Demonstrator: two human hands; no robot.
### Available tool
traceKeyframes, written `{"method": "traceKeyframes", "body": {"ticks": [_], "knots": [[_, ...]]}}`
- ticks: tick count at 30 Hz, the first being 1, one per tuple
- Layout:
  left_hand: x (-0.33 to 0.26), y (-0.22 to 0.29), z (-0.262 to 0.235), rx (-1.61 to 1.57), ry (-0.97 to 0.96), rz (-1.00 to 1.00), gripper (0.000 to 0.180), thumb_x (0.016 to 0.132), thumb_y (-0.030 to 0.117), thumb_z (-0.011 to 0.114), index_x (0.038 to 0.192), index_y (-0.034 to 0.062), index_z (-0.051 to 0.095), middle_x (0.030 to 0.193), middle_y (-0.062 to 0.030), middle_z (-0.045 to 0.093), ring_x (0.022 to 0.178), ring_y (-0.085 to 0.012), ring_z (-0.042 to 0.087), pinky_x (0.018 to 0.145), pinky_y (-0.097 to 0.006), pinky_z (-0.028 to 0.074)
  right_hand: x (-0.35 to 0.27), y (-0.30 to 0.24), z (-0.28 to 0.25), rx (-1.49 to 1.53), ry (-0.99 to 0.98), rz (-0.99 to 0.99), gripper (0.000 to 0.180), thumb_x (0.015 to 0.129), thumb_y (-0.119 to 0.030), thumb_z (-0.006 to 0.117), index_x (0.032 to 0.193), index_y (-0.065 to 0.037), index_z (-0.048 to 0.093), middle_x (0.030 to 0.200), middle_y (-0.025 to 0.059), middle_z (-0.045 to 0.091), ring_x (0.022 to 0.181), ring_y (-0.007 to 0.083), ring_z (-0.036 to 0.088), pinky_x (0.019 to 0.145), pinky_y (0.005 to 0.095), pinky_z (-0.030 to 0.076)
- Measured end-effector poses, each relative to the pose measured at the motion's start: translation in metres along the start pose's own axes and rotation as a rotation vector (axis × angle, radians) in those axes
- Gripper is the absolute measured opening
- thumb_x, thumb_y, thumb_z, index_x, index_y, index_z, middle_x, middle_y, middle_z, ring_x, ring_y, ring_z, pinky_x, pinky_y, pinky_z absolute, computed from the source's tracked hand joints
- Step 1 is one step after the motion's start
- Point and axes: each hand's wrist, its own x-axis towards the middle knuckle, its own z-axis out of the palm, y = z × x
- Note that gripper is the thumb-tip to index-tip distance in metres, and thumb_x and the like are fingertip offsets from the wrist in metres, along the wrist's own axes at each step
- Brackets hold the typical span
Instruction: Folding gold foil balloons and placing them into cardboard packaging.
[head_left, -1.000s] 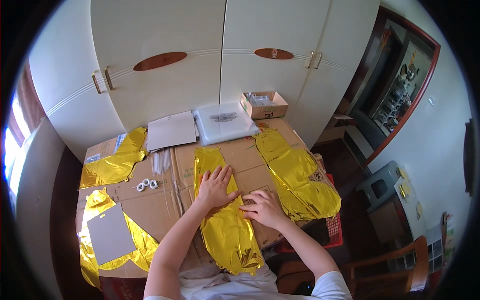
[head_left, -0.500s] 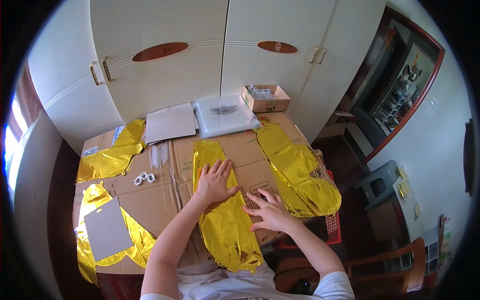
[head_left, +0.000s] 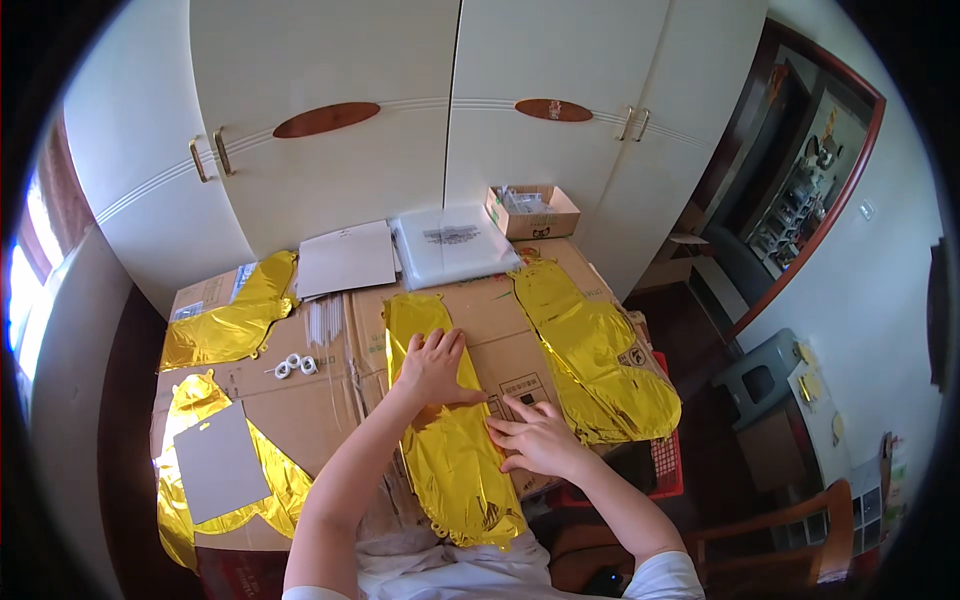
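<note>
A flat, uninflated gold foil balloon [head_left: 455, 470] lies lengthwise in front of me, its near end at the table's front edge. My left hand [head_left: 435, 370] rests on its upper half, palm down with the fingers stretched out. At its right edge, my right hand [head_left: 535, 437] lies with spread fingers, the fingertips touching the foil's rim. Another gold foil balloon [head_left: 600, 360] is spread out to the right. More gold foil lies at the far left [head_left: 225, 325] and at the near left [head_left: 200, 395], where a grey card [head_left: 222, 462] covers part of it.
Cardboard [head_left: 340, 400] covers the table. Towards the back are a stack of grey cards [head_left: 347, 258], a clear plastic pack [head_left: 455, 245] and a small carton [head_left: 535, 215]. White rolls [head_left: 292, 366] sit beside thin white sticks [head_left: 323, 322]. A red basket [head_left: 665, 465] stands below the right edge.
The view has tilted slightly, so the table sits a little lower in it. My right hand has shifted slightly left against the foil's edge. My left hand's fingers have bent a little.
</note>
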Motion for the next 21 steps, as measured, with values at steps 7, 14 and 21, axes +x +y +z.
{"method": "traceKeyframes", "body": {"ticks": [7,14,21], "knots": [[0.023,-0.022,0.024,-0.021,0.136,-0.144,0.105,0.072,0.081,0.055,0.142,0.0035,0.041,0.155,-0.016,0.03,0.144,-0.0315,0.026,0.111,-0.054,0.024,0.001,-0.002,-0.003,0.012,-0.025,0.015,0.051,0.074,-0.048,0.073,0.115,-0.017,0.07,0.14,-0.0047,0.055,0.141,0.0256,0.033,0.104,0.0478,0.031],[0.038,-0.034,0.023,-0.07,0.124,-0.295,0.098,0.077,0.075,0.055,0.146,0.0075,0.037,0.155,-0.0161,0.029,0.145,-0.0311,0.023,0.112,-0.057,0.022,0.001,-0.002,-0.002,0.024,-0.036,0.02,0.052,0.075,-0.047,0.073,0.116,-0.017,0.07,0.141,-0.0046,0.054,0.141,0.0253,0.034,0.105,0.0473,0.03],[0.028,-0.027,0.014,-0.093,0.397,-0.371,0.077,0.086,0.052,0.06,0.146,0.0083,0.038,0.151,-0.0167,0.034,0.143,-0.0311,0.028,0.111,-0.054,0.027,0.006,-0.003,-0.004,0.024,-0.055,-0.007,0.054,0.077,-0.051,0.069,0.118,-0.015,0.069,0.141,-0.0035,0.054,0.14,0.0253,0.035,0.105,0.0471,0.031]]}}
